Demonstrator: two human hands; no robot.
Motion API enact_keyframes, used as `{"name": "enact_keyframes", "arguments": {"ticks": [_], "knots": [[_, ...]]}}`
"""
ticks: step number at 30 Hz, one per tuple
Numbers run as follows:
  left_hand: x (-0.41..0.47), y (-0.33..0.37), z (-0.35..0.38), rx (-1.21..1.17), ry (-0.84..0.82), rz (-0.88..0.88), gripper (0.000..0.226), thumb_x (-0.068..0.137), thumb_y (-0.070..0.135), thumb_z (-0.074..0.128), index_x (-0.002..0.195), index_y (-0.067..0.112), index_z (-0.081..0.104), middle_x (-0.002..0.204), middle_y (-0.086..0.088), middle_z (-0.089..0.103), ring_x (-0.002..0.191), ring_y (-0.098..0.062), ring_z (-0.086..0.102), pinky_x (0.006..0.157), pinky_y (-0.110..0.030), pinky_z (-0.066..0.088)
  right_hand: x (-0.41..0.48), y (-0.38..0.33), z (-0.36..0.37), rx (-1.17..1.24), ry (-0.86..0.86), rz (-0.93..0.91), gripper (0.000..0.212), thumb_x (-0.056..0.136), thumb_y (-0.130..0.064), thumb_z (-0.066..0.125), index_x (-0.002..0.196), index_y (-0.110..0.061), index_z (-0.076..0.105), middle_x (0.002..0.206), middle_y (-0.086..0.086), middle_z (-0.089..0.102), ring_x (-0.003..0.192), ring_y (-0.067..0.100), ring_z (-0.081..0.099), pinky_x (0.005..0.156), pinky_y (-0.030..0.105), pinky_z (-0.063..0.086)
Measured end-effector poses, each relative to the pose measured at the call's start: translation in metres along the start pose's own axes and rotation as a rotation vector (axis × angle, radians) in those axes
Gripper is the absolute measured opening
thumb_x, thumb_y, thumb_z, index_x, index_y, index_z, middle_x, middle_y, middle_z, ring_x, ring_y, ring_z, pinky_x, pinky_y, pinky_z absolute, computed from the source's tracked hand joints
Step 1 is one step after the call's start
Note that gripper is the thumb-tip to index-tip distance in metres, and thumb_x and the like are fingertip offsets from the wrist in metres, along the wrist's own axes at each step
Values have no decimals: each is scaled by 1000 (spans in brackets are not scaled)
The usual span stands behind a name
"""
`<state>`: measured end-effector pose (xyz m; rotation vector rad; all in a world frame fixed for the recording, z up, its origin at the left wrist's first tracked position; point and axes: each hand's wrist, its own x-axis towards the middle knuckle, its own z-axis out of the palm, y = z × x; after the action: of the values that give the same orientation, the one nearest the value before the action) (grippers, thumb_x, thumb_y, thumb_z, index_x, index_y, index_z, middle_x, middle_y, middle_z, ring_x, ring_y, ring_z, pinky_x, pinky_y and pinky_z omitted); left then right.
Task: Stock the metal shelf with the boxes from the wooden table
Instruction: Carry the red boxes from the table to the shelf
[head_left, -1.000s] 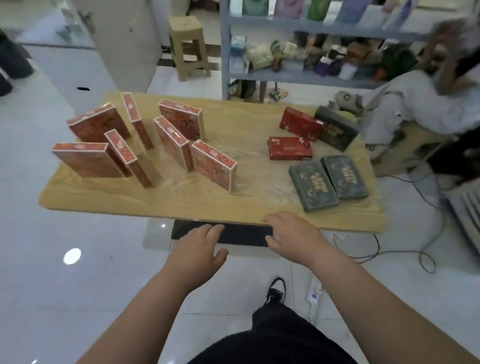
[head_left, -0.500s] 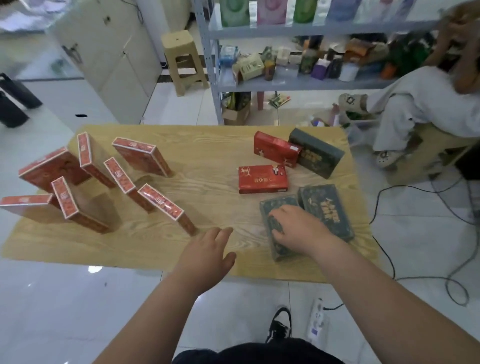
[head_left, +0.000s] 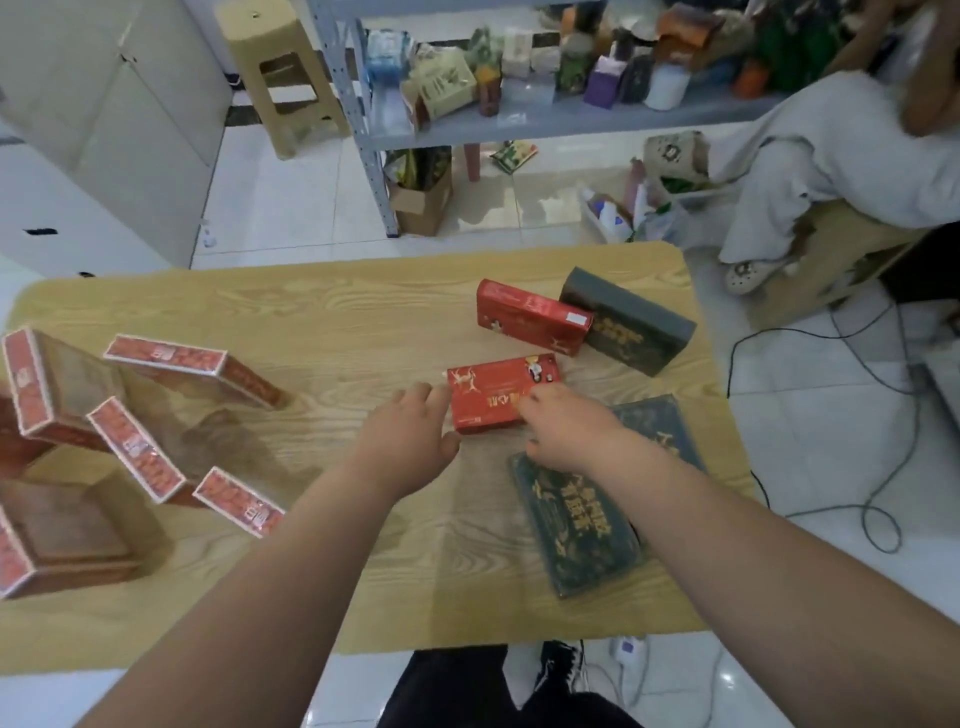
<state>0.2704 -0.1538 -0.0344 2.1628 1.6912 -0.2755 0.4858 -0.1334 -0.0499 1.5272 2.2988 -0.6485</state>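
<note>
A flat red box (head_left: 493, 392) lies in the middle of the wooden table (head_left: 363, 322). My left hand (head_left: 410, 431) touches the box's left end with straight fingers, thumb near its front corner. My right hand (head_left: 566, 431) has its fingers curled over the box's right front part. Behind it are another red box (head_left: 535, 317) and a dark green box (head_left: 628, 322). Two flat dark boxes (head_left: 576, 525) lie under my right forearm. Several orange-red boxes (head_left: 62, 384) stand at the left. The grey metal shelf (head_left: 571, 119) is beyond the table.
The shelf board holds several small packs and bottles. A cardboard box (head_left: 421, 192) and bags sit on the floor under it. A seated person (head_left: 831, 156) is at the right, a plastic stool (head_left: 280, 62) at the back left. Cables (head_left: 831, 415) run over the floor.
Both hands moved forward from the table's near edge. The right hand left the flat dark box and now sits on the red box; the left hand reached the box's left end.
</note>
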Motion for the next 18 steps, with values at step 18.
{"name": "enact_keyframes", "arguments": {"ticks": [18], "knots": [[202,7,-32,127,88,312,61,91,4,50,147,18,33,141,-12,41,130,-36,37,98,-46,47,111,-8,29,-97,-108,2,94,86,-20,67,159,-22,8,163,12,15,153,35,10,120,57,18]]}}
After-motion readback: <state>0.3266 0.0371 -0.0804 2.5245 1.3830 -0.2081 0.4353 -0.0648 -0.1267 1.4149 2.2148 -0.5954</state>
